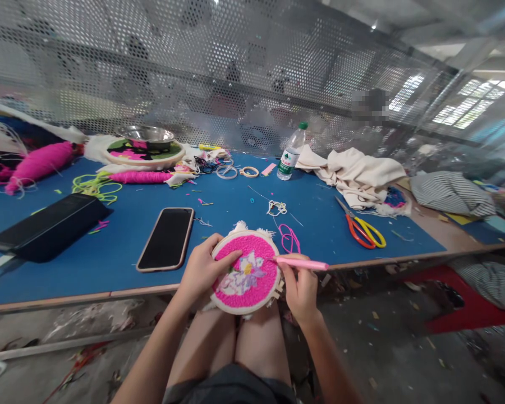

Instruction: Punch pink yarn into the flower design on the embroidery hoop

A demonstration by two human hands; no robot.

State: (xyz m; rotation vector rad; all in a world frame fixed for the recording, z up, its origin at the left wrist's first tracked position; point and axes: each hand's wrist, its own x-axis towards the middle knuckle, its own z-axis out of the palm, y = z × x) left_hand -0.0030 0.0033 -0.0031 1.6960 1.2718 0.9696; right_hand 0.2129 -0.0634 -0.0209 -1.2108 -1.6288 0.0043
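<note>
A round embroidery hoop [264, 295] rests tilted between my lap and the table's front edge. Its cloth is filled with bright pink loops around a white and lilac flower with a yellow centre. My left hand [206, 264] grips the hoop's left rim, thumb lying over the pink face. In my right hand [302, 289] is a pink punch needle [303, 263], held between thumb and fingers. Its thin tip points left and meets the work near the flower's upper right; whether it pierces the cloth I cannot tell. A loop of pink yarn [289, 239] lies just behind the hoop.
On the blue table [227, 210] lie a phone [166, 238], a black device [50, 227] and scissors [364, 229]. Further back are a water bottle [292, 154], cream cloth [357, 171], another hoop [168, 158] under a metal bowl [145, 133], and pink yarn [40, 165]. A perforated metal screen [185, 73] stands behind.
</note>
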